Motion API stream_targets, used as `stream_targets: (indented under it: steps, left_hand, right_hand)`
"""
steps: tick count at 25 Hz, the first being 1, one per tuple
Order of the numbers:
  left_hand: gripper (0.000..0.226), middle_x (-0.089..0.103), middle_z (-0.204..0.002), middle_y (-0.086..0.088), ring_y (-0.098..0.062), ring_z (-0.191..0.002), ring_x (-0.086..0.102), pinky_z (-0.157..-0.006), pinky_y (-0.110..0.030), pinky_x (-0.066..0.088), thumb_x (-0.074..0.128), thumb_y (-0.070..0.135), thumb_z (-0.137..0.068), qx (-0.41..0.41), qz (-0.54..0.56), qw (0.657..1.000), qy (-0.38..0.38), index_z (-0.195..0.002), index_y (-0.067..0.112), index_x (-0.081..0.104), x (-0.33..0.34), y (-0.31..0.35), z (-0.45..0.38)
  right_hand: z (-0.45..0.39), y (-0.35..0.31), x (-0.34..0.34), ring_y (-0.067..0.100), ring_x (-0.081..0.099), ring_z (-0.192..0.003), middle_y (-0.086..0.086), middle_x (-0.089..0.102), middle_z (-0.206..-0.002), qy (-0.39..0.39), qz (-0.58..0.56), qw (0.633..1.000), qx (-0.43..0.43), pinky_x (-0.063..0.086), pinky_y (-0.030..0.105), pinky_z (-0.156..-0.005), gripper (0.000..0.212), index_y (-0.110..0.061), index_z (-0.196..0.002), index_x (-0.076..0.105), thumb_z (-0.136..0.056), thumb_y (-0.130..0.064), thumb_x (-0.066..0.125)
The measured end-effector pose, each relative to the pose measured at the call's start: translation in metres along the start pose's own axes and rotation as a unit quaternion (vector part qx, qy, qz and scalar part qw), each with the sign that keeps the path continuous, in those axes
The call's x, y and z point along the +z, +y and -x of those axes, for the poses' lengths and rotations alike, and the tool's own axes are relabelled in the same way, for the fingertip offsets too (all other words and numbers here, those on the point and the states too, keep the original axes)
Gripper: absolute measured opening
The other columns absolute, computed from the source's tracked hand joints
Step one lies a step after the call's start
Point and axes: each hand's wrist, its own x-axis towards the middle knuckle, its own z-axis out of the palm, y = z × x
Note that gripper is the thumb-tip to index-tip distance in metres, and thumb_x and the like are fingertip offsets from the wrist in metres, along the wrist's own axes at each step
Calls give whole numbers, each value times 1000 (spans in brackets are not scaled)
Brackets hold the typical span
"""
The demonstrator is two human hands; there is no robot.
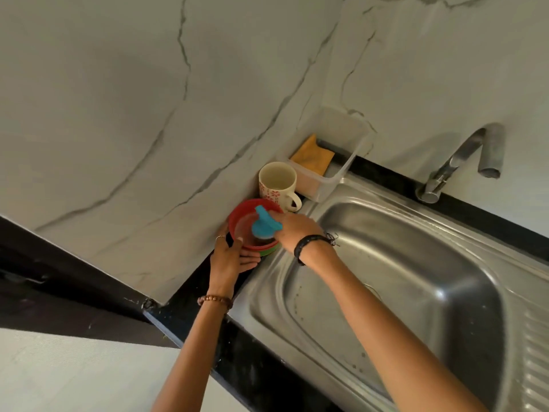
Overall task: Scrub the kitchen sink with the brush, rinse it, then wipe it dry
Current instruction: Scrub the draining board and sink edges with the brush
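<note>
A blue-handled brush (pixel 264 223) stands head-down inside a red round container (pixel 242 217) at the sink's far left corner. My right hand (pixel 294 230) grips the brush handle from the right. My left hand (pixel 230 257) holds the red container from below and from the left, thumb on its rim. A green rim (pixel 271 250) shows under the container. The steel sink (pixel 386 281) lies to the right, its basin wet with small drops.
A cream mug (pixel 277 184) with red flowers stands behind the container. A clear plastic tray (pixel 329 150) holding an orange cloth (pixel 312 156) sits against the marble wall. The tap (pixel 463 162) rises at the back right. Black countertop (pixel 237 352) borders the sink.
</note>
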Motion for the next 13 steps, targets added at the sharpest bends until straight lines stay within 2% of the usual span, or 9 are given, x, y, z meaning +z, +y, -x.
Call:
stream_targets:
  steps: [2, 5, 8, 10, 11, 13]
  left_hand:
    - [43, 68, -82, -18, -22, -68, 70, -59, -26, 57, 36, 18, -101, -6, 8, 1000, -6, -142, 19, 24, -2, -1, -3]
    - [45, 69, -86, -18, -23, -73, 70, -60, -26, 57, 37, 21, -101, 2, 9, 1000, -15, -144, 21, 24, -2, -3, -3]
    - [44, 67, -84, -17, -22, -70, 69, -60, -25, 58, 37, 21, -101, 2, 24, 1000, -10, -143, 21, 25, 0, -3, 1]
    - [40, 64, -83, -13, -23, -66, 67, -61, -29, 58, 40, 23, -100, -5, 26, 999, 45, -138, 16, 31, -1, -7, 5]
    - [37, 61, -82, -9, -24, -65, 65, -64, -34, 58, 42, 25, -99, 7, -5, 995, 99, -133, 14, 35, 2, -11, 12]
    - [35, 60, -78, -2, -24, -65, 64, -71, -40, 54, 46, 29, -95, 65, -112, 976, 177, -127, 18, 39, 14, -19, 39]
  right_hand:
    - [2, 0, 2, 32, 56, -112, 14, 56, -126, 59, 21, 998, 22, 46, 39, -90, 45, -24, -143, 33, -98, -17, 36]
    - [10, -7, 13, 34, 58, -107, 16, 57, -124, 33, -26, 998, -56, 47, 39, -89, 57, -36, -147, 19, -97, -16, 38]
    - [24, 11, 1, 28, 63, -95, 14, 62, -118, 62, -128, 986, -87, 52, 38, -87, 57, -37, -145, 25, -95, -19, 46]
    - [54, 35, -8, 12, 62, -72, 3, 64, -105, 118, -231, 961, -96, 55, 30, -74, 58, -37, -144, 28, -93, -23, 52]
    - [74, 53, -10, 3, 57, -62, -4, 62, -97, 136, -280, 946, -90, 54, 22, -67, 57, -36, -143, 31, -92, -25, 55]
    - [117, 95, -5, 0, 50, -49, -12, 57, -77, 162, -342, 924, -47, 46, 16, -57, 49, -32, -135, 43, -89, -28, 60]
